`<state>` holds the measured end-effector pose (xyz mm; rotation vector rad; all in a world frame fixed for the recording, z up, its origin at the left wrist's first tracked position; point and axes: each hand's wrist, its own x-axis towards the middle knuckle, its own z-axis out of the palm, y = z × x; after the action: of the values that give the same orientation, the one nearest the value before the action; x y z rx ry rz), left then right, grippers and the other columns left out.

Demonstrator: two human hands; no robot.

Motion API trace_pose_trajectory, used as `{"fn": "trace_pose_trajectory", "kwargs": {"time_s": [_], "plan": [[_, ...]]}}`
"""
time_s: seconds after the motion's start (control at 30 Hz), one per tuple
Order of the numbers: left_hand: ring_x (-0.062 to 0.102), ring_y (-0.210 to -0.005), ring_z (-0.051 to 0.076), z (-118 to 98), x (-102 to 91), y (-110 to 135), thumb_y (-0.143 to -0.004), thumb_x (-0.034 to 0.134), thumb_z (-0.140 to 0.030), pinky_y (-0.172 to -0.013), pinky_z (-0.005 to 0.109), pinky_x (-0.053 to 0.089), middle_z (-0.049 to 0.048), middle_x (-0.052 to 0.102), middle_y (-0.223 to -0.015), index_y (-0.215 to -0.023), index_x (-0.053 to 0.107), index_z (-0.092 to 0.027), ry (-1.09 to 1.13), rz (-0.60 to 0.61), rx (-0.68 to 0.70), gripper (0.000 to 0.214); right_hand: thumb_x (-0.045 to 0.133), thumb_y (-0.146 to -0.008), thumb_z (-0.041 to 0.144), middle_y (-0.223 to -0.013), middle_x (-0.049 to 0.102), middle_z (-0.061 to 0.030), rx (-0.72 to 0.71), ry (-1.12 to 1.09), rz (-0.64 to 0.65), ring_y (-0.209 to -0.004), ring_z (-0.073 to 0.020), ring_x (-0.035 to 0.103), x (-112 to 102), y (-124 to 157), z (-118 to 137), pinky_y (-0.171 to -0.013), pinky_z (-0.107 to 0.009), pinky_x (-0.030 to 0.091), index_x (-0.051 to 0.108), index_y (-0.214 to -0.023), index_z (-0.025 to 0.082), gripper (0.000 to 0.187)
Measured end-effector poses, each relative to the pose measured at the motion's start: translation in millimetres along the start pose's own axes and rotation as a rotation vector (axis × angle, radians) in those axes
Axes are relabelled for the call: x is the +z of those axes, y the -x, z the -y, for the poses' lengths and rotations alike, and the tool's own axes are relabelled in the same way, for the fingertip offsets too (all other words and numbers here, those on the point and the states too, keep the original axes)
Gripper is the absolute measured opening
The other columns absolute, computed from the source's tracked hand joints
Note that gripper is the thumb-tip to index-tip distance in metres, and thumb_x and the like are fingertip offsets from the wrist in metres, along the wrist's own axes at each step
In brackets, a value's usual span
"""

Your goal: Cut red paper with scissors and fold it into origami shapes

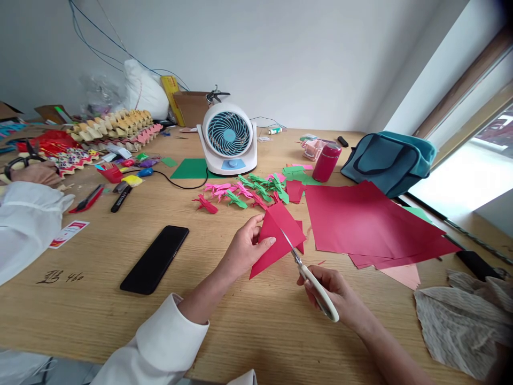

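At a wooden worktable (100, 310), a person's left hand (244, 246) pinches a folded red paper triangle (276, 235) between thumb and fingers, holding it just above the tabletop near the front edge, while the right hand (336, 297) is clamped around the pale handles of a pair of scissors (310, 278) whose blades are parted and meet the triangle's right edge. The two hands are apart, the paper and scissors bridging them. Just right of the triangle lies a fanned stack of red paper sheets (368, 224); behind it a scatter of small pink, green and red folded paper figures (244, 193) runs toward a white desk fan (229, 139) with a blue grille. A pink flask (326, 162) stands capped beside a teal bag (390, 160); the bag appears closed, and the contents of neither can be seen. A small red cup (111, 174) at left holds something too small to make out, and a brown cardboard box (192, 107) sits against the wall, its inside hidden. A black phone (155, 258) lies face up at front left. At the far left, another person's hand (38, 174) and white sleeve (24, 224) rest by black-handled scissors (20, 158). Crumpled striped cloth (465, 321) lies at right.
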<state>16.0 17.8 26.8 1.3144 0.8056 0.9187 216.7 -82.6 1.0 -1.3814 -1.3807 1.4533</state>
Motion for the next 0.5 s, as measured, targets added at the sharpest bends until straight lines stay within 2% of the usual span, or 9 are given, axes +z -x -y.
{"fn": "trace_pose_trajectory", "kwargs": {"time_s": [0.13, 0.23, 0.33, 0.4, 0.5], "plan": [[0.067, -0.076, 0.017, 2.6, -1.3, -1.0, -0.078, 0.072, -0.041, -0.068, 0.026, 0.051, 0.0057, 0.072, -0.091, -0.121, 0.053, -0.017, 0.056, -0.030, -0.048, 0.053, 0.060, -0.078, 0.067, -0.053, 0.048, 0.0032, -0.005, -0.010, -0.012, -0.047, -0.0094, 0.041, -0.6, -0.2, -1.5, -0.046, -0.024, 0.030, 0.058, -0.078, 0.016, 0.051], [0.060, -0.067, 0.012, 6.0, -2.7, -2.4, -0.078, 0.069, -0.049, -0.062, 0.022, 0.045, 0.0009, 0.066, -0.078, -0.093, 0.059, -0.015, 0.043, -0.077, -0.070, 0.038, 0.060, -0.078, 0.068, -0.053, 0.048, 0.0035, 0.003, -0.009, -0.010, -0.046, -0.0093, 0.039, -0.3, -0.3, -1.2, -0.046, -0.024, 0.029, 0.058, -0.078, 0.016, 0.052], [0.045, -0.056, 0.007, 8.6, -3.8, -3.2, -0.079, 0.066, -0.052, -0.053, 0.019, 0.035, -0.0040, 0.053, -0.063, -0.071, 0.052, -0.015, -0.024, -0.100, -0.078, 0.040, 0.059, -0.079, 0.069, -0.054, 0.048, 0.0031, 0.001, 0.004, -0.006, -0.047, -0.0095, 0.040, 0.2, -0.1, -1.3, -0.047, -0.024, 0.029, 0.058, -0.079, 0.016, 0.053], [0.039, -0.054, 0.007, 9.4, -4.2, -3.5, -0.079, 0.065, -0.053, -0.051, 0.019, 0.030, -0.0054, 0.046, -0.059, -0.066, 0.048, -0.016, -0.056, -0.105, -0.076, 0.043, 0.059, -0.079, 0.068, -0.055, 0.047, 0.0032, 0.007, 0.005, -0.005, -0.049, -0.0100, 0.041, 0.3, 0.2, -2.0, -0.047, -0.024, 0.029, 0.058, -0.080, 0.016, 0.052], [0.036, -0.054, 0.007, 8.8, -4.1, -3.6, -0.078, 0.065, -0.054, -0.050, 0.019, 0.029, -0.0056, 0.043, -0.059, -0.065, 0.046, -0.017, -0.069, -0.097, -0.087, 0.043, 0.058, -0.080, 0.067, -0.057, 0.047, 0.0032, 0.010, 0.007, 0.003, -0.050, -0.0105, 0.042, -0.1, 0.5, -3.4, -0.048, -0.024, 0.029, 0.058, -0.081, 0.016, 0.051]]}}
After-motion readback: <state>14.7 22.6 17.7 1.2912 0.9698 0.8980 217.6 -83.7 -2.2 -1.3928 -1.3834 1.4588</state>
